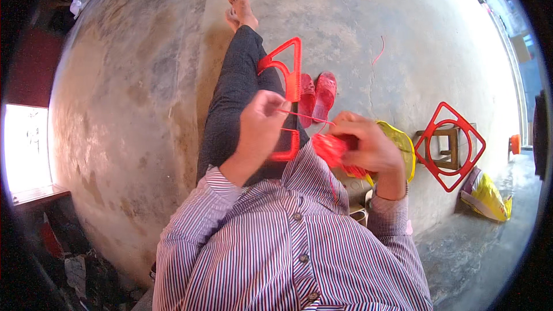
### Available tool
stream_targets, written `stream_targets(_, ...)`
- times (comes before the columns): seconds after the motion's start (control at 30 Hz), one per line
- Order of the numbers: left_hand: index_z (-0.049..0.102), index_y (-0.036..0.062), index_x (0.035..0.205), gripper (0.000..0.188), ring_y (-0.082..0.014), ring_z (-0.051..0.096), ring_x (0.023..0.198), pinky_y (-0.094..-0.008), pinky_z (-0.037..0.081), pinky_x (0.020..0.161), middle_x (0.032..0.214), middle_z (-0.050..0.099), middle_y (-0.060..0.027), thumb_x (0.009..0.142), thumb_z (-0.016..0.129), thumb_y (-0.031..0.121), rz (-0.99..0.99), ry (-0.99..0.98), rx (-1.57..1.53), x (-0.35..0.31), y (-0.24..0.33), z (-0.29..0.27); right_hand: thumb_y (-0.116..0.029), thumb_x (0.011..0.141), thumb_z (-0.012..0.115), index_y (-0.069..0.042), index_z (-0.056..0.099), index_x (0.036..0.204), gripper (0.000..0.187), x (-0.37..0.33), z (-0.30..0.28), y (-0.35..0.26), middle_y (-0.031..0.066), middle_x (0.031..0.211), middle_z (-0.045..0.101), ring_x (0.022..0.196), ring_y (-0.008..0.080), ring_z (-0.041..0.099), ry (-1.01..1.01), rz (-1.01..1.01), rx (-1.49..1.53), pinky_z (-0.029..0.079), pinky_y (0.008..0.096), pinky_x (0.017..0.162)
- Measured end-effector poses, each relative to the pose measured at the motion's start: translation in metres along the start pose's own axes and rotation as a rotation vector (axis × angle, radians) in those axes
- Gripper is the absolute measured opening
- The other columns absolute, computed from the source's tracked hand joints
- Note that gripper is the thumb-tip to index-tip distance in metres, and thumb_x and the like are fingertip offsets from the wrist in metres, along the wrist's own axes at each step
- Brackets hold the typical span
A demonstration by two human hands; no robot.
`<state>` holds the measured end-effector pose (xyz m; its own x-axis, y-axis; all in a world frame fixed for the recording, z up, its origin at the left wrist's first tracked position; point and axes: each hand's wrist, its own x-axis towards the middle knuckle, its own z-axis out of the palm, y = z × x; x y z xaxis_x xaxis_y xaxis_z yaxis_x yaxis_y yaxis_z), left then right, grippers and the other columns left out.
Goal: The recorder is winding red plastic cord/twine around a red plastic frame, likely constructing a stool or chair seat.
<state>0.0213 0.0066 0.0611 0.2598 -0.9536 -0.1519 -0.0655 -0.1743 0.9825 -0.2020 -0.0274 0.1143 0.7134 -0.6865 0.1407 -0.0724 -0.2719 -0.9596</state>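
1. Here the red triangular plastic frame [285, 75] rests on the person's lap, with a taut red cord [304, 116] running from it.
2. The left hand [260, 126] pinches the cord at the frame; the right hand [368, 147] is closed around a bundle of red cord [334, 150].
3. Little winding shows on the frame; most looks undone.
4. A yellow plastic bag [488, 196] lies on the concrete floor [144, 80]; its contents are hidden.

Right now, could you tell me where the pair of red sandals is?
In the head view, the pair of red sandals lies on the concrete floor near the centre, just right of the red plastic frame on the person's lap, above the hands.
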Motion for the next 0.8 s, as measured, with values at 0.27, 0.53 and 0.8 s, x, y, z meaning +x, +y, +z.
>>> stream_targets(0.27, 0.054, 0.0021, 0.096, 0.015, -0.022, 0.055, 0.076, -0.0322, 0.048, 0.068, 0.083, 0.053, -0.0095, 0.089, 0.053, 0.016, 0.287, 0.081, 0.51, -0.025, -0.073, 0.009, -0.014, 0.067, 0.07, -0.001, 0.062, 0.104, 0.04, 0.017, 0.07, 0.083, 0.0165, 0.103, 0.061, 0.09, 0.0313, 0.062, 0.043, 0.392, -0.321, 0.05, 0.0352, 0.074)
stream_targets(0.53, 0.054, 0.0024, 0.087, 0.005, -0.0328, 0.057, 0.075, -0.036, 0.048, 0.067, 0.087, 0.054, -0.0155, 0.084, 0.056, 0.005, 0.645, -0.008, 0.483, -0.033, 0.033, 0.01, -0.004, 0.07, 0.072, -0.001, 0.059, 0.109, 0.04, 0.018, 0.067, 0.042, 0.0123, 0.113, 0.056, 0.098, 0.0237, 0.06, 0.345, 0.023, -0.211, 0.048, 0.033, 0.085)
stream_targets(0.8, 0.058, 0.001, 0.089, 0.012, -0.0153, 0.053, 0.08, -0.0258, 0.043, 0.077, 0.087, 0.052, -0.0036, 0.084, 0.053, 0.011, -0.107, -0.104, 0.0, 0.006, -0.042, 0.001, -0.02, 0.088, 0.059, -0.005, 0.057, 0.117, 0.032, -0.015, 0.002, 0.029, 0.0093, 0.111, 0.061, 0.101, 0.0218, 0.059, 0.833, 0.105, 0.83, 0.043, 0.0353, 0.094)
